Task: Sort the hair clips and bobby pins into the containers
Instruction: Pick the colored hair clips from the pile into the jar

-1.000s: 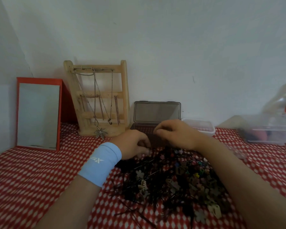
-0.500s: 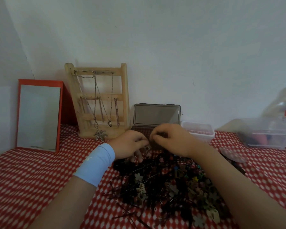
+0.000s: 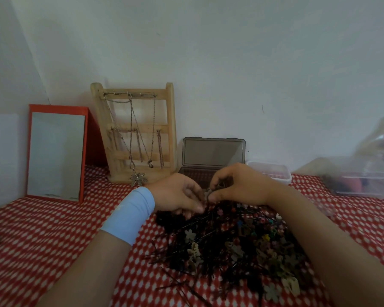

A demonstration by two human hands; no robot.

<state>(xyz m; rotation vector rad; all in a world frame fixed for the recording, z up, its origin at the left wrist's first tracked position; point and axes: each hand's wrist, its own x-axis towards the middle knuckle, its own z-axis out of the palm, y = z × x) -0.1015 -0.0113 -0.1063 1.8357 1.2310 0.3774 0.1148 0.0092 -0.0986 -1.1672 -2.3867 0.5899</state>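
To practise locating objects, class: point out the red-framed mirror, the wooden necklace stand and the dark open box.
red-framed mirror (image 3: 56,151), head view, middle of the glass.
wooden necklace stand (image 3: 171,120), head view, right upright post.
dark open box (image 3: 213,151), head view, centre of the raised lid.

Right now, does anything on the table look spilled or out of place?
Yes: the hair clips and bobby pins lie in one tangled heap on the checked cloth, not in the open grey box behind; loose pins straggle off the heap's near-left edge.
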